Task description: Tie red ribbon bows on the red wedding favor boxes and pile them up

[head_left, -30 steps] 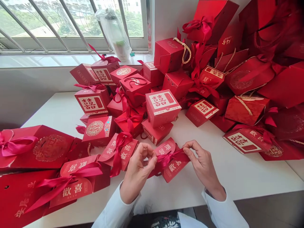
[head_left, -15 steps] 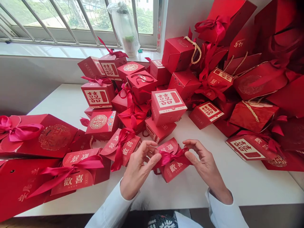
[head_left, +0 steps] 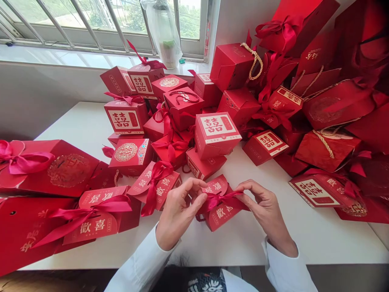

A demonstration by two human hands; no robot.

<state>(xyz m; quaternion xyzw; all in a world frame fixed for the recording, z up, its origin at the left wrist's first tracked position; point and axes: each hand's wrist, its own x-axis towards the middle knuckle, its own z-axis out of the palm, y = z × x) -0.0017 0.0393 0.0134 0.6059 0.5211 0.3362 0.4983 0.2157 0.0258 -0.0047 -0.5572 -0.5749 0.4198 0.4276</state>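
A small red gift box (head_left: pixel 219 219) with pale lettering lies near the front edge of the table, and a crimson ribbon (head_left: pixel 216 200) is tied in a bow across its top. On the bow's left side, my left hand (head_left: pixel 179 213) pinches a loop between thumb and bent fingers. My right hand (head_left: pixel 264 213) grips the bow's right side, thumb against forefinger. Between the two hands the ribbon runs fairly straight over the knot. Fingers partly cover both ends of the bow.
Several red boxes, such as one with a white label (head_left: pixel 217 136), crowd the white table (head_left: pixel 291 239) beyond my hands. Larger red boxes (head_left: pixel 45 168) stand at the left, and a tall pile of bags and boxes (head_left: pixel 331 105) fills the right. A plastic-wrapped bottle (head_left: pixel 165 38) stands on the windowsill.
My right hand has closed its fingers on the ribbon's right side and shifted slightly outward. The bow looks flatter and more stretched. The view has tilted slightly.
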